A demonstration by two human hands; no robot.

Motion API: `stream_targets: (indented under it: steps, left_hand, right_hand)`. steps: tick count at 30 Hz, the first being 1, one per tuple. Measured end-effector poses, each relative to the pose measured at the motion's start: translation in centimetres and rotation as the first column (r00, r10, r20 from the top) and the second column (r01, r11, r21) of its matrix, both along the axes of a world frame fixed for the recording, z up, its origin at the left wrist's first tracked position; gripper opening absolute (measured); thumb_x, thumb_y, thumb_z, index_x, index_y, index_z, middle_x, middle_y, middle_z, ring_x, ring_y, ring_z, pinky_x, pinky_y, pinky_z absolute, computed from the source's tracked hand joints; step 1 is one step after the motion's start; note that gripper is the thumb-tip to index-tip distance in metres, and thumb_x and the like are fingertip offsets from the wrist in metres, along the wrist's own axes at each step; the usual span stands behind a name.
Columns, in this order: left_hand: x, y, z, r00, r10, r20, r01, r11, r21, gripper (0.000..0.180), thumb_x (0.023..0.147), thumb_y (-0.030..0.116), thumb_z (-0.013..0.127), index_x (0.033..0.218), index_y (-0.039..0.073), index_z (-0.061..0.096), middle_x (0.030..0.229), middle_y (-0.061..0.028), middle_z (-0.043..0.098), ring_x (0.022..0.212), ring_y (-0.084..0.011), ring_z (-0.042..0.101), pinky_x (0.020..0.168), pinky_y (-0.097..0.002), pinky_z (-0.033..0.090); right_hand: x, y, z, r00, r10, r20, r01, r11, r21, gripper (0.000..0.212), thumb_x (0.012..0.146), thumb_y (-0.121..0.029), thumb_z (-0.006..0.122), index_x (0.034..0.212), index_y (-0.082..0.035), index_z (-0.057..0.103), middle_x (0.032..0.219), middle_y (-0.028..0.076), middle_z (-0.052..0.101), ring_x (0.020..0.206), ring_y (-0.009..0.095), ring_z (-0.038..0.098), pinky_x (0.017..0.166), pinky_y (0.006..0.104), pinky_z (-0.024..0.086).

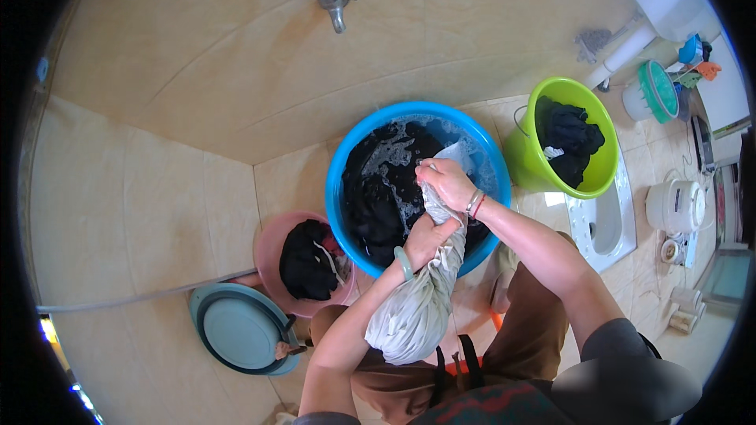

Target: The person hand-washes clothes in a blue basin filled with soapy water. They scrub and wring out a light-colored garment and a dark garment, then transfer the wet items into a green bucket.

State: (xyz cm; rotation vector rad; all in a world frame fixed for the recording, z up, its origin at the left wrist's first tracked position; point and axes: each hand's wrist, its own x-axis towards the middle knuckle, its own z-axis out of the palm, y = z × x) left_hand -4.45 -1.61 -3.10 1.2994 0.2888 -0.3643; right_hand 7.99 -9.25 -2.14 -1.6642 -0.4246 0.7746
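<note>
White twisted cloth point(409, 321) is stretching over a blue basin's point(335, 189) near rim, left hand point(428, 240) clasping its middle, right hand point(447, 183) clenching it near the far end, black laundry point(366, 216) soaking inside.

Beige tiled wall point(236, 47), pale tiled floor point(293, 177)

Right hand point(450, 184) beyond left hand point(426, 238), both clenched.

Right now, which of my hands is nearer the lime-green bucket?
Right. Your right hand grips the twisted pale cloth over the blue tub, left of the lime-green bucket; your left hand grips it closer to your body, farther from the bucket.
</note>
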Motion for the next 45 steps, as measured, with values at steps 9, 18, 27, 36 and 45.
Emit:
stream_targets:
  steps: [9, 18, 27, 36, 45]
  left_hand:
    - [1.7, -0.1, -1.2, 0.977, 0.208, -0.051, -0.212, 0.974, -0.082, 0.045, 0.09, 0.039, 0.067, 0.113, 0.0, 0.062, 0.097, -0.0022, 0.065, 0.083, -0.011, 0.06, 0.074, -0.0274, 0.049]
    - [-1.5, 5.6, -0.6, 0.897, 0.35, -0.268, -0.441, 0.701, -0.56, 0.049, 0.102, 0.04, 0.031, 0.125, 0.004, 0.054, 0.119, -0.0137, 0.062, 0.107, -0.0258, 0.061, 0.095, -0.0403, 0.048]
    - [-5.5, 4.1, -0.6, 0.925, 0.194, -0.327, -0.373, 0.294, -0.88, 0.051, 0.097, 0.05, 0.041, 0.121, 0.007, 0.057, 0.119, -0.0135, 0.062, 0.106, -0.0306, 0.061, 0.093, -0.0455, 0.048]
    - [-8.6, -0.1, 0.7, 0.478, 0.726, -0.494, -0.878, 0.399, -0.264, 0.1, 0.077, 0.074, 0.059, 0.152, 0.031, 0.01, 0.158, -0.0068, 0.008, 0.144, -0.03, 0.016, 0.106, -0.0641, 0.024]
    - [-0.8, -3.7, 5.4, 0.886, 0.423, -0.19, -0.352, 0.345, -0.87, 0.049, 0.1, 0.043, 0.042, 0.138, 0.011, 0.047, 0.136, -0.0105, 0.053, 0.123, -0.0293, 0.052, 0.107, -0.0454, 0.039]
  right_hand:
    - [1.4, -0.2, -1.9, 0.843, -0.237, 0.482, 0.199, 0.971, 0.131, 0.021, 0.088, -0.022, 0.06, 0.099, -0.006, 0.064, 0.09, 0.012, 0.067, 0.082, 0.028, 0.062, 0.077, 0.0387, 0.047]
    - [-5.2, -6.2, 13.1, 0.442, 0.635, 0.633, -0.674, 0.701, -0.233, 0.082, 0.064, 0.003, 0.06, 0.142, -0.014, 0.041, 0.15, 0.011, 0.034, 0.142, 0.034, 0.025, 0.109, 0.0482, 0.029]
    - [-7.7, -8.7, 10.2, 0.681, 0.367, 0.633, -0.47, 0.883, -0.006, 0.066, 0.072, -0.02, 0.076, 0.131, -0.007, 0.048, 0.139, 0.012, 0.049, 0.131, 0.026, 0.043, 0.103, 0.0414, 0.04]
    - [-3.3, -13.4, 8.3, 0.799, 0.002, -0.601, 0.442, 0.677, 0.589, 0.046, 0.092, -0.015, 0.052, 0.136, -0.003, 0.045, 0.135, 0.009, 0.053, 0.124, 0.024, 0.051, 0.107, 0.0446, 0.037]
    - [0.3, -17.0, 7.4, 0.681, -0.071, -0.728, 0.302, 0.934, 0.191, 0.062, 0.089, -0.049, 0.063, 0.136, -0.011, 0.051, 0.132, 0.003, 0.057, 0.118, 0.015, 0.055, 0.101, 0.0356, 0.043]
